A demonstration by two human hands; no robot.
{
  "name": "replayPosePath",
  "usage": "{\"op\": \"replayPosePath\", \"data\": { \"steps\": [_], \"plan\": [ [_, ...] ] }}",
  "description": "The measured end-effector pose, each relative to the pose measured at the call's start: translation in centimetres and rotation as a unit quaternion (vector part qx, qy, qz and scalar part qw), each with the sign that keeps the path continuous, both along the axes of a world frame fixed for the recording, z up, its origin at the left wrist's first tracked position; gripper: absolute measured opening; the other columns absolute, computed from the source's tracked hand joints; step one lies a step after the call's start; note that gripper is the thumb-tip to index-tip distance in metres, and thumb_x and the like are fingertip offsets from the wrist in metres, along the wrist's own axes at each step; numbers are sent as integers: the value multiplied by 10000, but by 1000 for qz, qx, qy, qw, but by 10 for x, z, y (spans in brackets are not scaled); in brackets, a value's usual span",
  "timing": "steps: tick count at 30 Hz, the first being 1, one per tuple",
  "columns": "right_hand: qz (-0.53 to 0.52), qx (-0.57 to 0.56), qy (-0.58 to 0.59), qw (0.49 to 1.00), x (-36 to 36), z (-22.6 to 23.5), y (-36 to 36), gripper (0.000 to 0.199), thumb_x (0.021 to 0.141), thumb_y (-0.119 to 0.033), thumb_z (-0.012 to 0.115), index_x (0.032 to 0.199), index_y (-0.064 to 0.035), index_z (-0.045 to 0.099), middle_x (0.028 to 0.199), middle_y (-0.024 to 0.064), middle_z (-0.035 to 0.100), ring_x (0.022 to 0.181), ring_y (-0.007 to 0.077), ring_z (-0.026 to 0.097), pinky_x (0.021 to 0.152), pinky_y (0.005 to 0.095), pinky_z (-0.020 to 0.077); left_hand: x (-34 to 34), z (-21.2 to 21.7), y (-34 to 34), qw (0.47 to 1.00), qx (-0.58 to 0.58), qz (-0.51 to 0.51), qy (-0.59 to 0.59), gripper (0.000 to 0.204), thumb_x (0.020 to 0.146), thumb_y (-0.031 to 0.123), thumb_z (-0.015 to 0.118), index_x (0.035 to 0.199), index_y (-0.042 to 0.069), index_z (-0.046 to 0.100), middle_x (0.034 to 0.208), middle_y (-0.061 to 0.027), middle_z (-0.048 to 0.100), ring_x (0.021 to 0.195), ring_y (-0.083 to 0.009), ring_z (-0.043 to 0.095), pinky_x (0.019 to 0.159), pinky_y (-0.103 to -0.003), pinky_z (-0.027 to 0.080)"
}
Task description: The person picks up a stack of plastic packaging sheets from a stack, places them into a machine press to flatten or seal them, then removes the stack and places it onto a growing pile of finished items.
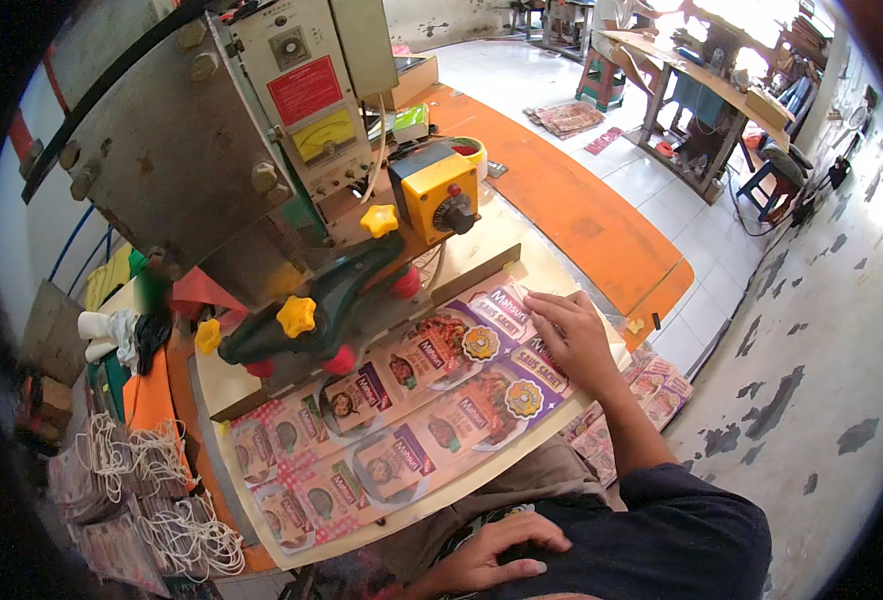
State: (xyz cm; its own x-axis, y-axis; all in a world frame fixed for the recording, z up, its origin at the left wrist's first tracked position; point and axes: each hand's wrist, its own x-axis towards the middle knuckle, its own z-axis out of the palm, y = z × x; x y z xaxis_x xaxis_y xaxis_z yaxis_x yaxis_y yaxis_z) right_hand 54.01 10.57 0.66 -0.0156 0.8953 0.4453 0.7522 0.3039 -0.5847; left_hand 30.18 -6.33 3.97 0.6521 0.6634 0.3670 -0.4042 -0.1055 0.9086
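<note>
A printed plastic sheet (431,415) with repeated food pictures and purple ends lies flat on the pale work board (431,498), under the front of a big press machine (181,130). At its far right end is my right hand (573,335), fingers bent and drawn together on the sheet by its upper corner. My left hand (501,552) rests on my lap below the board, fingers loosely apart and holding nothing. Above the sheet sits the machine's dark green clamp frame (336,300) with yellow star knobs (296,316) and red round parts. A metal bar (491,265) stands along the sheet's far edge.
The orange tabletop (561,210) extends behind the board. A yellow control box (436,195) and a tape roll (473,152) stand beside the machine. Bundles with white cords (161,500) lie at left; printed stacks (651,390) sit at right. A person works at a far table (711,75).
</note>
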Motion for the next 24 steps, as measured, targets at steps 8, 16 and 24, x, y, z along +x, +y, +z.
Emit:
{"op": "replayPosePath", "data": {
  "steps": [8, 16, 24],
  "plan": [
    [1, 0, 10, 1000, -2, 2, -1, 277, 964, -170, 656, 1207, -77, 751, 1250, 89, 733, 973, 296, 607, 926, 382, 516, -20, -24, -6, 984, -80, -146, 66, 273, 1018, 262, 615, 965, -5, 597, 910, -115, 594, 838, -267, 583, 771, -385, 449],
    [2, -1, 16, 1000, 3, -2, 0, 286, 963, -168, 654, 1218, -73, 744, 1256, 91, 731, 977, 293, 604, 929, 381, 512, -50, -10, 5, 994, -25, -28, -101, 500, 1008, 372, 627, 692, -3, 530, 678, -98, 536, 625, -228, 530, 597, -391, 386],
    [5, 3, 7, 1000, 3, -1, 1, 286, 961, -172, 655, 1212, -66, 744, 1248, 94, 732, 963, 297, 603, 909, 391, 511, -171, 19, 10, 692, 63, 542, 472, 344, 1005, 326, 663, 910, -3, 699, 794, -101, 647, 712, -245, 618, 647, -361, 460]
  ]
}}
